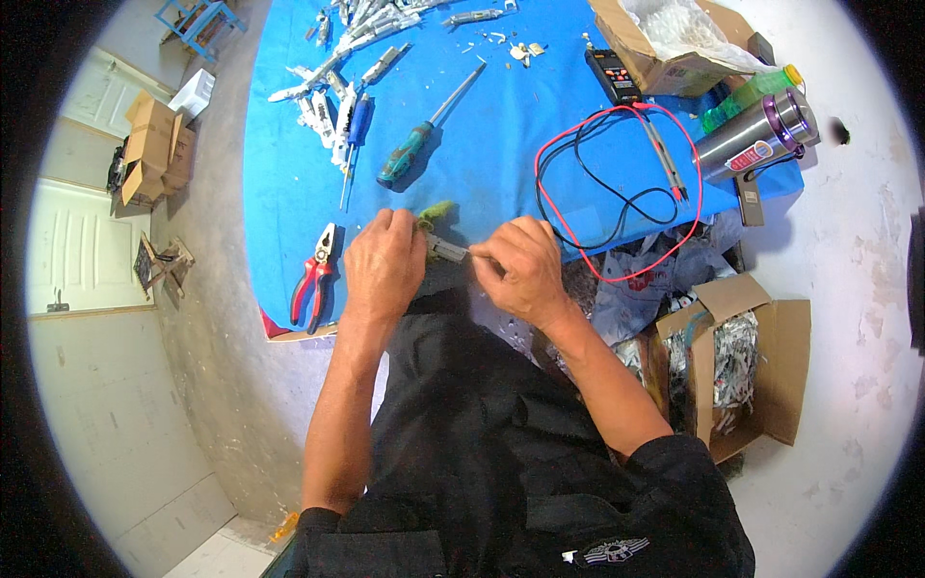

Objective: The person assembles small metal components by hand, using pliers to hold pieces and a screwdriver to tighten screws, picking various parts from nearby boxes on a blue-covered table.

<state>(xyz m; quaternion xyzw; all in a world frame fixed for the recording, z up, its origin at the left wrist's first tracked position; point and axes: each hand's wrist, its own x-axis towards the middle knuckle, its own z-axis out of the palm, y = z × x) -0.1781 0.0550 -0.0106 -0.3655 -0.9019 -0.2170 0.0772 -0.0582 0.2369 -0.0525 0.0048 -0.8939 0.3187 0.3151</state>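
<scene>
My left hand (387,258) is closed at the near edge of the blue-covered table, gripping one end of a small grey-white rectangular part (446,249). A yellow-green tuft (436,211) shows beside its fingertips; whether the fingers hold it too, I cannot tell. My right hand (520,265) pinches at the part's other end, its fingertips hiding what they grip. To the left of my left hand lie red-and-black pliers (313,279), jaws pointing away. Beyond my hands rest a teal-handled screwdriver (409,154) and a blue-handled one (356,125).
Silvery white parts (385,24) are heaped at the table's far left. A black multimeter (612,77) with looped red and black leads sits at right, near a steel thermos (752,135) and a carton (655,72). Below the table's right side stands an open box (785,356) of scraps.
</scene>
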